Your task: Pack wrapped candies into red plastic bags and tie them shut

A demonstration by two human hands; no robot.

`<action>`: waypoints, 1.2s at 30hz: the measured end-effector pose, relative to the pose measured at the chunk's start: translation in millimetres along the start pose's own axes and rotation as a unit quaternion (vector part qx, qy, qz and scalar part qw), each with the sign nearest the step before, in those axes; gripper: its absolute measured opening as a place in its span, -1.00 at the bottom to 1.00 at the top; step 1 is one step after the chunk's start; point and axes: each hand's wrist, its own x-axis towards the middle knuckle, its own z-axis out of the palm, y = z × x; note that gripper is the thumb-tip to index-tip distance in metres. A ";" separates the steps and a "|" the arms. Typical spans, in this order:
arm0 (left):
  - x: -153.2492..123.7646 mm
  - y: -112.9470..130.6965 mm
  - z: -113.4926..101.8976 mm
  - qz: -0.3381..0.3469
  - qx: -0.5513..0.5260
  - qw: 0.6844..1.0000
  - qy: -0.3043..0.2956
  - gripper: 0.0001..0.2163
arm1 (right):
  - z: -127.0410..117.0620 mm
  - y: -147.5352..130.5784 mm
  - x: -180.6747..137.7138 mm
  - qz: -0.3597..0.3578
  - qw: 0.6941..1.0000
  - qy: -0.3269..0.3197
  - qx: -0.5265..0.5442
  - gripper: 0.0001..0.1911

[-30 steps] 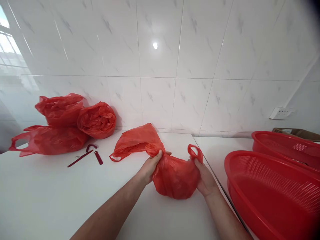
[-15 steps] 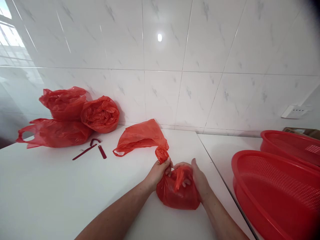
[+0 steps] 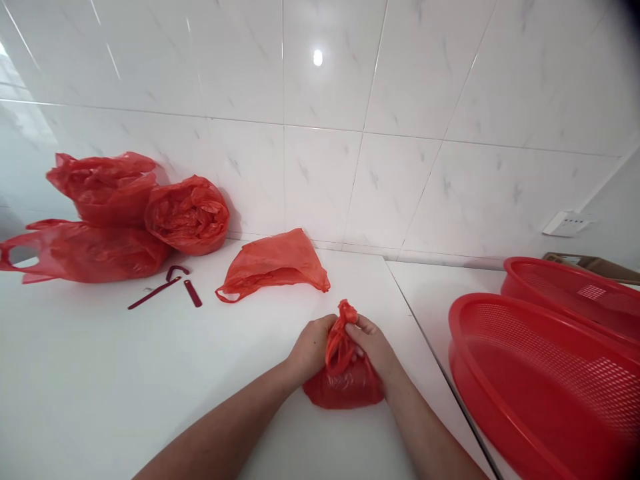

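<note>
A filled red plastic bag rests on the white table, its top gathered upward into a twisted neck. My left hand is closed around the left side of that neck. On the right side, my right hand pinches the gathered plastic and a handle loop with thumb and fingers. Whatever fills the bag is hidden by the plastic. Just beyond my hands lies a flat red plastic bag with one handle loop towards the left.
Several bundled red plastic bags are piled at the back left against the tiled wall. In front of them lie dark red strips. Red oval plastic baskets stand on the right, beyond a table seam. A socket is on the wall.
My right hand has moved from the bag's right side up to its neck, beside my left hand. The bag's top and handles are now drawn together upright. The view has shifted slightly.
</note>
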 end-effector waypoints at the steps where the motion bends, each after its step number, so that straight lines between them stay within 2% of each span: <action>1: 0.5 -0.1 -0.9 0.000 0.020 1.000 0.007 -0.90 | -1.8 0.0 1.1 -0.001 0.999 0.008 0.034 -0.77; 5: 1.5 -0.7 -2.5 -0.011 0.072 0.997 0.007 -0.85 | -8.8 -1.9 3.3 -0.011 0.990 0.039 0.133 -0.72; 7: 0.6 -1.3 -1.8 0.004 0.086 0.996 0.016 -0.72 | -11.8 -2.4 3.5 -0.005 0.988 0.056 0.146 -0.67; 10: -1.8 -1.0 -0.5 0.100 0.146 0.982 0.066 -0.42 | -14.5 -0.7 4.6 -0.007 0.990 0.064 0.125 -0.69; 12: -3.2 0.6 -0.2 0.191 0.199 0.957 0.090 -0.34 | -14.9 1.4 5.4 -0.009 0.993 0.066 0.102 -0.74; 14: -3.7 2.2 -0.2 0.256 0.233 0.933 0.097 -0.49 | -14.7 3.0 6.0 -0.008 0.994 0.063 0.086 -0.78; 16: -3.0 2.7 -0.3 0.271 0.232 0.928 0.105 -0.76 | -14.7 3.7 5.9 -0.008 0.995 0.055 0.084 -0.80; 18: -1.0 1.7 -0.7 0.237 0.187 0.945 0.123 -0.87 | -15.1 3.6 5.4 -0.013 0.995 0.046 0.090 -0.82; 22: 3.7 -0.8 -3.0 0.087 0.027 0.985 0.148 -0.90 | -14.9 1.9 2.8 -0.015 0.994 0.012 0.105 -0.84; 25: 4.6 0.9 -4.5 0.002 -0.132 0.989 0.072 -0.91 | -12.9 -0.1 -0.4 -0.006 0.994 -0.017 0.107 -0.83; 28: 3.0 5.6 -4.2 -0.017 -0.253 0.967 -0.022 -0.88 | -12.1 -1.2 -2.8 0.030 0.990 -0.029 0.135 -0.73; 30: 1.9 8.2 -3.5 -0.012 -0.279 0.959 -0.053 -0.87 | -13.1 -1.3 -3.3 0.038 0.989 -0.025 0.141 -0.60; 31: 1.7 8.8 -3.3 -0.011 -0.278 0.959 -0.054 -0.87 | -13.7 -1.4 -3.4 0.034 0.991 -0.020 0.129 -0.60; 34: 2.7 7.4 -4.0 -0.020 -0.228 0.973 0.008 -0.86 | -14.4 -2.5 -3.4 0.017 0.999 -0.017 0.044 -0.78; 36: 3.9 5.2 -5.3 -0.025 -0.187 0.980 0.061 -0.84 | -13.1 -3.8 -3.7 0.004 1.000 -0.012 -0.021 -0.81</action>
